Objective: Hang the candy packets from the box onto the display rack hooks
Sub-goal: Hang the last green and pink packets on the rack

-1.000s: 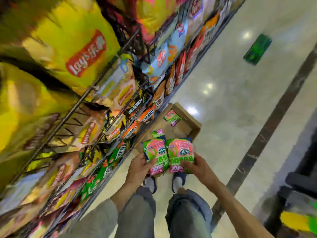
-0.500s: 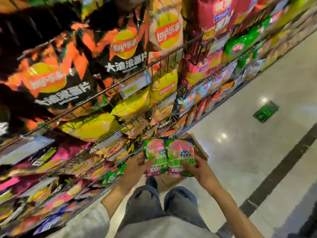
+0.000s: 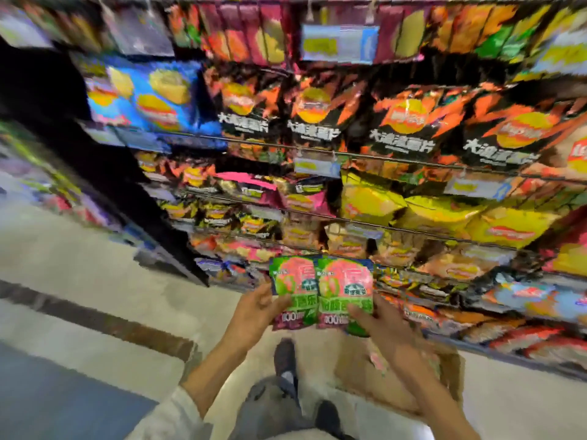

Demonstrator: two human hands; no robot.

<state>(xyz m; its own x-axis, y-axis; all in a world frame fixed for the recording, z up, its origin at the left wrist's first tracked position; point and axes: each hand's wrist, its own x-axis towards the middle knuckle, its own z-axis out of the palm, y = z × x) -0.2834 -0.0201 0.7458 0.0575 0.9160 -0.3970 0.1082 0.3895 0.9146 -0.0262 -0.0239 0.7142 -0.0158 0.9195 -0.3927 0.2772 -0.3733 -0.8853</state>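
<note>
I have two candy packets side by side in front of me, low in the centre of the view. My left hand point(image 3: 254, 308) grips the left packet point(image 3: 293, 295) at its left edge, thumb across the front. My right hand point(image 3: 386, 325) holds the right packet point(image 3: 344, 292) from its lower right corner, fingers point(image 3: 360, 315) curled over the green-and-pink front. The two packets touch along their inner edges, the right one slightly overlapping the left. Behind them, far and to the right, stands the wire display rack point(image 3: 365, 157), crowded with chip bags on several rows. The cardboard box point(image 3: 444, 376) lies on the floor near my right forearm, partly hidden by it; the picture is too blurred to tell its contents.
</note>
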